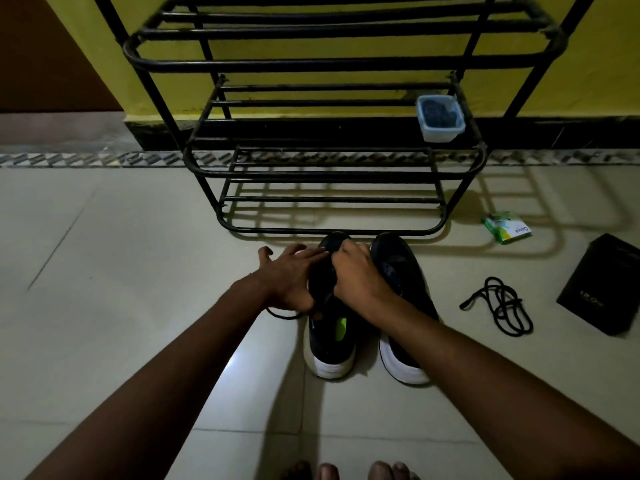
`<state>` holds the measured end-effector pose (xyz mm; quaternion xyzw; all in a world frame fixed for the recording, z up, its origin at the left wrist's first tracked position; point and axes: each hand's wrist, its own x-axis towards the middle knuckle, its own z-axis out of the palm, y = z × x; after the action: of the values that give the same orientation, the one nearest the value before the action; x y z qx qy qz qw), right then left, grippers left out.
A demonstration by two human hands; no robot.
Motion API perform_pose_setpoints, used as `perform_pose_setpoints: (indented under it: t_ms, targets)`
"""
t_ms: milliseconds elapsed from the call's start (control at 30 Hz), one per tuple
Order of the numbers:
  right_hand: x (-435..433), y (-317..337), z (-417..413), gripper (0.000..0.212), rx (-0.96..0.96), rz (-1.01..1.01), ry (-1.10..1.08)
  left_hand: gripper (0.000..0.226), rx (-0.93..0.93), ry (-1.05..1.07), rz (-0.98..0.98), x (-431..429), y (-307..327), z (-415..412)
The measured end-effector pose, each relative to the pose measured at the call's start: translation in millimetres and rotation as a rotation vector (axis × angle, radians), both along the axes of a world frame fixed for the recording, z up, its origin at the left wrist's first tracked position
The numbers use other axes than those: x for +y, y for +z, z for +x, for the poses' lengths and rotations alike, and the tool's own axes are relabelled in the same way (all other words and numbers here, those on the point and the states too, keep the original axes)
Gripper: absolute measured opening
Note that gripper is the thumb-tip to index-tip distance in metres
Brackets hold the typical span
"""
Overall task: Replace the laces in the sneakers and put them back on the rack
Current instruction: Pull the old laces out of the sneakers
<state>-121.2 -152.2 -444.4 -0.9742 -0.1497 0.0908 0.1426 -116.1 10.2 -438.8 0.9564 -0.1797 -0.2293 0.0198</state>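
Curls right hand (356,271) over the left sneaker (330,344), fingers bent tight, seemingly pinching its lace (284,315); splays left hand (291,275) flat across the toe side, gripping nothing. Trails lace loop onto floor under left wrist. Likely step: working lace through the eyelets, in or out, cannot tell. Calls next for steadying the shoe and pulling evenly. Right sneaker (398,265) just beside, both on floor before the rack (329,174), not on it. Loose lace (498,306) well right. Clear tub (440,119) on rack shelf, dark contents unidentified; black box (602,285) closed, contents hidden
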Motion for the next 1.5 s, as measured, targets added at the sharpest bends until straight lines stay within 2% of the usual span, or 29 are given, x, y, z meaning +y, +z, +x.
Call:
perform_pose_setpoints:
  t_ms: [200,333,433,500,600,667,733,800,900,1000,1133,1267,1367,1500]
  targets:
    - [0.2,0.1,8.3,0.024,0.009,-0.007,-0.012,0.129,0.044,-0.027,0.067,-2.4,-3.9,5.6]
    - [0.1,0.8,10.0,0.006,-0.022,0.236,-0.269,0.129,0.078,-0.035,0.096,-3.2,-5.8,6.6]
    - [-6.2,-0.5,8.0,0.009,-0.003,0.447,-0.386,0.129,0.104,-0.041,0.122,-4.3,-4.9,8.9]
    - [-12.7,-0.5,7.5,0.009,-0.025,0.427,-0.313,0.127,0.112,-0.055,0.144,-6.2,-3.2,9.5]
    - [-18.0,-1.4,10.0,0.01,-0.018,0.267,-0.129,0.126,0.115,-0.071,0.166,-8.5,0.1,8.5]
    - [-16.6,-7.0,13.2,0.008,-0.01,0.186,-0.075,0.125,0.122,-0.077,0.172,-9.0,1.5,8.2]
    - [-13.5,-14.4,15.6,0.012,-0.011,0.192,-0.078,0.123,0.128,-0.073,0.167,-8.7,0.1,9.0]
    - [-12.6,-20.3,17.6,0.015,0.037,0.37,-0.207,0.123,0.123,-0.068,0.161,-8.4,-1.2,9.8]
    - [-14.7,-19.1,21.0,0.015,0.137,0.741,-0.451,0.123,0.114,-0.075,0.166,-7.5,-2.9,10.6]
    - [-15.6,-11.1,21.3,0.022,0.191,0.871,-0.536,0.12,0.101,-0.086,0.179,-8.1,-3.2,10.8]
    - [-18.0,-8.4,18.9,0.016,0.166,0.635,-0.357,0.122,0.111,-0.089,0.182,-8.3,-3.1,10.3]
    - [-23.0,-2.3,15.6,0.009,0.021,0.341,-0.14,0.118,0.112,-0.086,0.22,-11.0,-1.3,9.8]
    - [-27.7,5.4,14.9,0.018,-0.043,0.043,0.086,0.123,0.132,-0.086,0.224,-13.0,2.4,8.7]
    - [-31.4,17.9,20.4,0.027,0.111,0.027,0.113,0.126,0.127,-0.094,0.226,-13.7,3.4,7.0]
